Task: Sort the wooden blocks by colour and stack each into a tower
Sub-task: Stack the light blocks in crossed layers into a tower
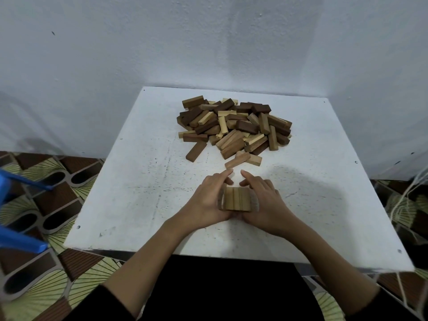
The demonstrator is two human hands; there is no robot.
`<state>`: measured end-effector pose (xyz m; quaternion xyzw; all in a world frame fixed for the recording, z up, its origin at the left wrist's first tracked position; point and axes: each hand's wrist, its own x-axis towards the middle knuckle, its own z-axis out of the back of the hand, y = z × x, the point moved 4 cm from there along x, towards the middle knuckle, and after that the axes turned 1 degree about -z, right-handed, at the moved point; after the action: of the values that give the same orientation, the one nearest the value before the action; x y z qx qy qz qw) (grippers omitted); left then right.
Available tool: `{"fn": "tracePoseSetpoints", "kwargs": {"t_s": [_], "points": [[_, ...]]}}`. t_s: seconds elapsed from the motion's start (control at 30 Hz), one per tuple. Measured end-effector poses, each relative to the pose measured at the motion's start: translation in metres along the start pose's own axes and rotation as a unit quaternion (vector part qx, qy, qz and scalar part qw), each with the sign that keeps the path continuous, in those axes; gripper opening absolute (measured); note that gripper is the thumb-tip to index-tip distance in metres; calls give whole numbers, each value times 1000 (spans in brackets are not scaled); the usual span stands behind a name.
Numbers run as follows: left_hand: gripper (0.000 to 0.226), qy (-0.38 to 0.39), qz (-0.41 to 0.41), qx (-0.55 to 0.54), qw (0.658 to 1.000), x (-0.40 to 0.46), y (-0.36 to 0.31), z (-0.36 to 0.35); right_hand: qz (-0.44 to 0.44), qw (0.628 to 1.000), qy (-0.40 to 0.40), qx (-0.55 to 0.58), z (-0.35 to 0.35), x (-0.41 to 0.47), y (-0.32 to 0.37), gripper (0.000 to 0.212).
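A pale blue wall [208,42] rises behind a scuffed white tabletop [139,181], which stands on a floor [46,262] patterned in brown and green; no writing shows anywhere. A pile [234,128] of dark, mid-brown and pale wooden blocks lies at the tabletop's far middle. Nearer, the left hand [206,200] and right hand [266,200] press in from each side on a stack [237,198] of light-brown blocks, fingers curved around it.

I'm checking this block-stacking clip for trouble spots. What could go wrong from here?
The small stack is squeezed between the left hand and right hand; uneven pressure could skew its layers. The mixed pile lies just beyond the fingers, so a reach could knock loose blocks into it.
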<state>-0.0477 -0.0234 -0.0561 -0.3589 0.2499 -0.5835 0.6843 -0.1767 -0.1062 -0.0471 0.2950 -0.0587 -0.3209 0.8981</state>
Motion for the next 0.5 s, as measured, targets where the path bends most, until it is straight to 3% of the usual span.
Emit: {"fn": "tracePoseSetpoints", "kwargs": {"t_s": [0.2, 0.5], "points": [[97, -19, 31, 29, 999, -17, 7, -7, -31, 999, -31, 20, -11, -13, -9, 97], [93, -16, 26, 197, 980, -28, 6, -22, -13, 988, -58, -144, -28, -22, -7, 109]]}}
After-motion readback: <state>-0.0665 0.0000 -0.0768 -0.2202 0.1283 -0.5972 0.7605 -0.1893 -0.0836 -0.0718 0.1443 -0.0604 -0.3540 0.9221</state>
